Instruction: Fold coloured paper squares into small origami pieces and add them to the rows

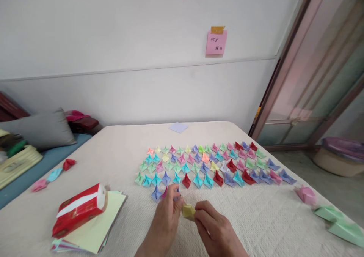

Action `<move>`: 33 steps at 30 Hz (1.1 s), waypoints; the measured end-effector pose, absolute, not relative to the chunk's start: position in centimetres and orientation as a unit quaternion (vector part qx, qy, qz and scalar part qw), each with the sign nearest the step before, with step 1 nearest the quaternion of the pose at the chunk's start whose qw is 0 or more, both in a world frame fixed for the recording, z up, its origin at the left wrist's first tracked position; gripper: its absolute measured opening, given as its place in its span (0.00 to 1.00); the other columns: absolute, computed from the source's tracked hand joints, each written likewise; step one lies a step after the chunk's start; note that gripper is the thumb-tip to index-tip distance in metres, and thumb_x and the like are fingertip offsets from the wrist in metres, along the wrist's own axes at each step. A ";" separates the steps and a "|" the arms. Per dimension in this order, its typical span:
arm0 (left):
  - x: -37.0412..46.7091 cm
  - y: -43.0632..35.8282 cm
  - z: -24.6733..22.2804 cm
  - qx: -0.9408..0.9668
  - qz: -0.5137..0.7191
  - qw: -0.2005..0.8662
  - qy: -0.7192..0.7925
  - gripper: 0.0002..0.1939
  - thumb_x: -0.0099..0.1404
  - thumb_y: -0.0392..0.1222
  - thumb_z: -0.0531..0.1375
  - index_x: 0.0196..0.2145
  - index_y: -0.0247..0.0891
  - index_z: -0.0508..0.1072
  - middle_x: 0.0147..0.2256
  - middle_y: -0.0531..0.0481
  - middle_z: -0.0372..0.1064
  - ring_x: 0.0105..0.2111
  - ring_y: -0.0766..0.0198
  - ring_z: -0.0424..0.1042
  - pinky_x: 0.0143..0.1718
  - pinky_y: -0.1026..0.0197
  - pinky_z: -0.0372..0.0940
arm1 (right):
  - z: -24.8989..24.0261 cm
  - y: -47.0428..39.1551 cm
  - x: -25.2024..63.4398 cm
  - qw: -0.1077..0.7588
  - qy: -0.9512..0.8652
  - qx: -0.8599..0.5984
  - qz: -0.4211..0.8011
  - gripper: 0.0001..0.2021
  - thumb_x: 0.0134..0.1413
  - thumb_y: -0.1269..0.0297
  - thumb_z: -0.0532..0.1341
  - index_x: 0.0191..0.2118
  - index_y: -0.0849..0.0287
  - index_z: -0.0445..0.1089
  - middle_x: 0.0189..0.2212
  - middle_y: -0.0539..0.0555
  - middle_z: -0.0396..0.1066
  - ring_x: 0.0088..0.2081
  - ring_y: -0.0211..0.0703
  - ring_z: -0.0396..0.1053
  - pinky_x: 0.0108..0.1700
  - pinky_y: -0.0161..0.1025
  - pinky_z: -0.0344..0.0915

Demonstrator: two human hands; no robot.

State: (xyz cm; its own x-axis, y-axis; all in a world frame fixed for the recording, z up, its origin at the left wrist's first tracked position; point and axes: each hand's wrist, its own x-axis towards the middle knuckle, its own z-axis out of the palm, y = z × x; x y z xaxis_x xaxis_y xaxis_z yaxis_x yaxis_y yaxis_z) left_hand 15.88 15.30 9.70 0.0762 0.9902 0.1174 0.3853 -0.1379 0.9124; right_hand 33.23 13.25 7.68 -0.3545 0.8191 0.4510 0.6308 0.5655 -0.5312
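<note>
A small yellow folded paper boat (188, 212) is between my two hands, just above the cover at the near side. My right hand (213, 226) pinches its right end with thumb and fingertips. At its left end, the curled fingers of my left hand (168, 216) grip the edge; the thumb is partly hidden. Behind my left fingers stand a blue paper boat (156, 193) and a magenta one (164, 192), the latter partly covered. Beyond my hands, several rows of small coloured paper boats (198, 180) spread across the table.
At left, a red-and-white packet (81, 210) lies on a stack of coloured paper (109, 215). Loose folded pieces (54, 175) sit by the left edge, with pink (306, 195) and green ones (345, 226) at right. A lilac sheet (178, 127) lies near the wall.
</note>
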 end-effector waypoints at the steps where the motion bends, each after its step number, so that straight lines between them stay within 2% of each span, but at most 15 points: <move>1: 15.5 15.6 9.6 0.616 0.420 0.373 0.552 0.20 0.69 0.53 0.52 0.52 0.39 0.65 0.44 0.39 0.75 0.37 0.53 0.76 0.38 0.55 0.68 | 7.4 13.4 33.4 0.346 -0.803 -0.467 0.132 0.15 0.63 0.74 0.47 0.32 0.56 0.68 0.33 0.56 0.71 0.28 0.39 0.72 0.31 0.33 0.69; 4: 13.8 16.7 9.6 0.556 0.458 0.379 0.581 0.22 0.68 0.56 0.52 0.51 0.38 0.65 0.46 0.38 0.74 0.38 0.53 0.78 0.39 0.54 0.69 | 6.6 14.3 34.1 0.317 -0.775 -0.537 0.105 0.14 0.62 0.74 0.49 0.29 0.56 0.67 0.31 0.54 0.70 0.26 0.38 0.71 0.30 0.33 0.68; 8: 11.6 17.7 9.5 0.514 0.502 0.360 0.595 0.22 0.66 0.59 0.53 0.46 0.38 0.67 0.41 0.40 0.76 0.36 0.52 0.78 0.36 0.54 0.71 | 5.4 15.6 34.1 0.241 -0.752 -0.606 0.101 0.15 0.59 0.77 0.49 0.26 0.57 0.67 0.30 0.54 0.70 0.28 0.39 0.72 0.31 0.33 0.66; 15: 11.1 17.8 9.4 0.528 0.489 0.376 0.584 0.17 0.65 0.56 0.56 0.41 0.39 0.70 0.37 0.44 0.77 0.35 0.52 0.78 0.34 0.56 0.70 | 2.9 16.7 31.4 0.174 -0.747 -0.630 0.120 0.17 0.52 0.86 0.49 0.30 0.61 0.70 0.34 0.57 0.73 0.26 0.39 0.74 0.26 0.32 0.61; 19: 11.0 17.7 9.8 0.540 0.472 0.373 0.589 0.16 0.65 0.54 0.55 0.38 0.38 0.71 0.33 0.45 0.76 0.33 0.53 0.77 0.33 0.57 0.69 | 2.5 16.6 30.6 0.142 -0.753 -0.625 0.147 0.18 0.50 0.88 0.50 0.35 0.63 0.72 0.38 0.60 0.74 0.30 0.43 0.78 0.28 0.33 0.64; 22: 10.6 17.7 10.2 0.540 0.471 0.370 0.591 0.14 0.65 0.53 0.55 0.37 0.39 0.70 0.33 0.46 0.76 0.32 0.54 0.77 0.33 0.58 0.69 | 3.4 16.4 31.4 0.134 -0.754 -0.623 0.159 0.20 0.48 0.86 0.52 0.41 0.62 0.72 0.45 0.60 0.74 0.39 0.45 0.78 0.35 0.34 0.68; 24: 10.3 17.7 10.4 0.537 0.470 0.367 0.597 0.13 0.64 0.52 0.55 0.36 0.40 0.70 0.32 0.47 0.76 0.33 0.54 0.77 0.34 0.58 0.68 | 4.3 16.2 32.4 0.125 -0.747 -0.634 0.157 0.18 0.50 0.84 0.52 0.42 0.61 0.72 0.46 0.60 0.74 0.40 0.48 0.78 0.36 0.36 0.68; 27: 9.8 17.8 10.6 0.539 0.460 0.358 0.608 0.12 0.65 0.50 0.54 0.35 0.40 0.70 0.29 0.49 0.75 0.32 0.55 0.76 0.35 0.59 0.67 | 5.5 16.1 33.7 0.057 -0.734 -0.662 0.140 0.15 0.58 0.78 0.51 0.43 0.57 0.71 0.41 0.57 0.76 0.40 0.51 0.78 0.36 0.39 0.67; 30: 9.9 17.8 10.5 0.552 0.443 0.351 0.613 0.11 0.65 0.48 0.53 0.33 0.40 0.70 0.28 0.50 0.74 0.30 0.57 0.74 0.33 0.60 0.65 | 6.1 16.0 33.8 0.017 -0.734 -0.664 0.145 0.13 0.59 0.76 0.51 0.41 0.56 0.71 0.39 0.57 0.79 0.41 0.55 0.78 0.36 0.42 0.67; 33: 10.5 17.6 10.5 0.580 0.414 0.342 0.613 0.11 0.65 0.46 0.52 0.30 0.40 0.70 0.26 0.51 0.72 0.29 0.58 0.73 0.30 0.63 0.62 | 6.0 16.0 33.0 0.014 -0.734 -0.660 0.159 0.12 0.59 0.75 0.51 0.41 0.56 0.68 0.39 0.57 0.80 0.41 0.56 0.78 0.35 0.43 0.65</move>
State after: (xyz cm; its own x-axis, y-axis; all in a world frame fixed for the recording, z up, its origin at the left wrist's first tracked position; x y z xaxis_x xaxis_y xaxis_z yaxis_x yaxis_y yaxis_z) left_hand 10.54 17.64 10.50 -0.0933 0.9937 0.0622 0.4281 -0.0164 0.9036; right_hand 33.03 16.04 6.00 -0.1295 0.9733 -0.1894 0.9644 0.0792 -0.2524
